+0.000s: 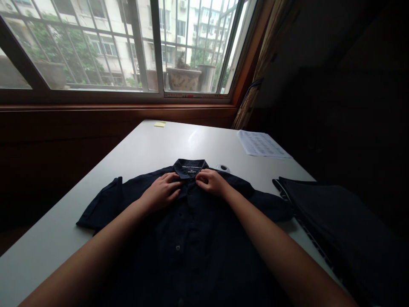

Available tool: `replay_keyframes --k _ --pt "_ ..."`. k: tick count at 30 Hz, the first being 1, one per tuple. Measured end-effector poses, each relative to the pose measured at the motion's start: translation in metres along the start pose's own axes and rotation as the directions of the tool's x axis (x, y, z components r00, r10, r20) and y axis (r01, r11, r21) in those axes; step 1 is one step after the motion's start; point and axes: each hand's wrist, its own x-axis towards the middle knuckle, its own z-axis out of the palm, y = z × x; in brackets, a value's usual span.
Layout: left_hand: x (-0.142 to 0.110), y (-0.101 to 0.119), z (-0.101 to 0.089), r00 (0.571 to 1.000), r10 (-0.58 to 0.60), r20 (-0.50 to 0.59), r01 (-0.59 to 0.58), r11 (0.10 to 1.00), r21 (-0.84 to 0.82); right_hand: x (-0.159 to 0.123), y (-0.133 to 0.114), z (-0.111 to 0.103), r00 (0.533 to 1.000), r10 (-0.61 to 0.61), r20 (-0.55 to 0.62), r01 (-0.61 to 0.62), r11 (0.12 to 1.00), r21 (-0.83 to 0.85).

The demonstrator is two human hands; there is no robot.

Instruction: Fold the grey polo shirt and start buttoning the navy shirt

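Observation:
A dark navy button-up shirt (204, 238) lies front up and spread out, its collar (191, 164) toward the window and its short sleeves out to both sides. My left hand (162, 189) rests on the cloth just left of the collar, fingers apart and stretched toward the button placket. At the collar's right point, my right hand (211, 182) has its fingers curled and pinched on the shirt's edge. The exact grip under those fingertips is partly hidden. A small pale button (178, 247) shows lower on the front. The hem lies in shadow.
The shirt is on a white table (128, 149). Dark folded clothing (338, 221) lies at the right edge. Printed papers (262, 144) are at the back right, and a yellow sticky note (160, 124) at the back left. A small roundish white object (223, 168) sits beside the collar.

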Motion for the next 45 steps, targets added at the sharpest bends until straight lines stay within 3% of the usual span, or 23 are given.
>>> replay_keyframes --k 7,16,21,24,29,35,45 --pt "0.009 -0.007 0.001 0.999 0.039 -0.002 -0.039 0.999 0.026 0.003 -0.002 0.001 1.0 -0.009 0.009 0.01 0.992 -0.126" --pt "0.007 -0.013 0.007 0.999 0.051 -0.014 -0.051 0.998 0.029 -0.011 -0.028 0.001 0.997 0.074 -0.003 -0.072 0.943 -0.324" --pt "0.009 -0.002 -0.003 0.989 0.055 -0.135 -0.056 0.998 -0.007 -0.033 -0.073 -0.004 0.992 0.121 -0.035 -0.126 0.93 -0.345" --pt "0.004 0.018 -0.014 0.981 0.043 -0.187 -0.041 0.999 0.012 -0.048 -0.111 0.0 0.993 0.107 0.044 -0.09 0.952 -0.292" --pt "-0.019 0.045 -0.018 0.999 0.046 0.005 -0.045 0.999 -0.016 -0.067 -0.149 0.013 0.962 0.241 0.127 -0.187 0.923 -0.336" --pt "-0.041 0.052 -0.008 0.999 -0.031 0.021 0.032 0.999 -0.023 -0.069 -0.152 0.019 0.931 0.354 0.093 -0.304 0.89 -0.341" --pt "-0.033 0.054 -0.011 0.987 0.125 0.106 -0.134 0.987 0.084 -0.066 -0.139 0.013 0.935 0.346 0.071 -0.329 0.926 -0.183"
